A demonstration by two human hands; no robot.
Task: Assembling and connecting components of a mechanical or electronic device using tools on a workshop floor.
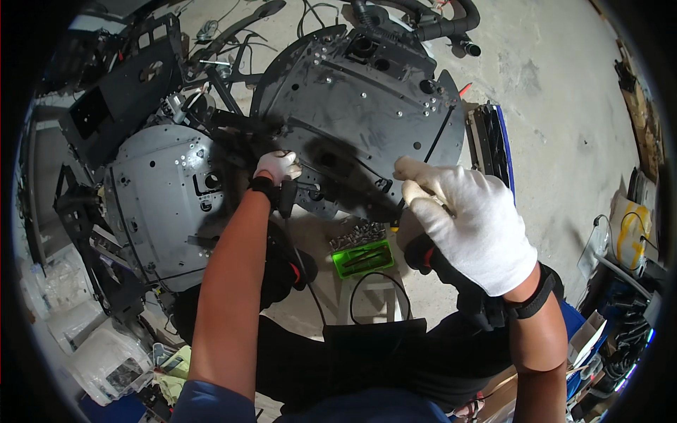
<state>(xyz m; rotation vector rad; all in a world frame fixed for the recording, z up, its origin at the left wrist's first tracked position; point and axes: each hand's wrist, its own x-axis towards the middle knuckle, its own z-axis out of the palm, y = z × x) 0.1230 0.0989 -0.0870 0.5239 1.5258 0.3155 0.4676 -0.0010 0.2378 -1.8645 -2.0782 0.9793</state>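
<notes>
A large round dark metal plate [352,106], with holes, bolt heads and a black cable across it, lies in front of me. At its near left edge is my left hand [279,166] in a white glove, fingers curled closed; what they hold, if anything, is hidden. Beside that hand, a short silvery cylindrical part [307,187] shows at the plate's edge. My right hand [469,218], also white-gloved, is raised over the plate's near right side. Its thumb and fingers are bent together, and I cannot make out anything between them.
A bright green tray [337,266] with a pile of screws [358,235] stands on a small stool [377,299] between my knees. Left is a second, grey round plate [156,204] with black brackets [116,106]. Dark finned parts [489,144] lie right; thick black hoses [441,29] lie behind.
</notes>
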